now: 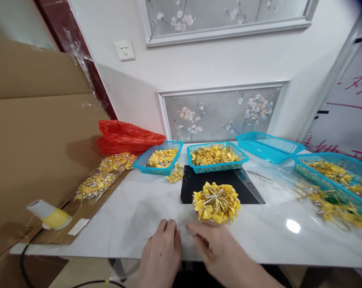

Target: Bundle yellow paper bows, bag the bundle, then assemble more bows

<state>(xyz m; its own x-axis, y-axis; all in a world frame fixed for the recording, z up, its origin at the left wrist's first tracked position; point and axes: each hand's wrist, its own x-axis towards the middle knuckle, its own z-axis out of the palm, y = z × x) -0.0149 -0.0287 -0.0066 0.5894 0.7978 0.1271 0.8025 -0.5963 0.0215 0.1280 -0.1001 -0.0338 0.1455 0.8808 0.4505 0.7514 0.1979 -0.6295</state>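
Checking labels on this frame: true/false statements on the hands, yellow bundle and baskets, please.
1. The left hand and right hand both lie on the white table. True.
2. The yellow bundle sits inside a basket. False: it lies at the front edge of the black mat, just beyond the right hand.
3. The rear right basket holds no yellow pieces. True.
4. The red bag lies right of the baskets. False: it is on the left, by the cardboard.
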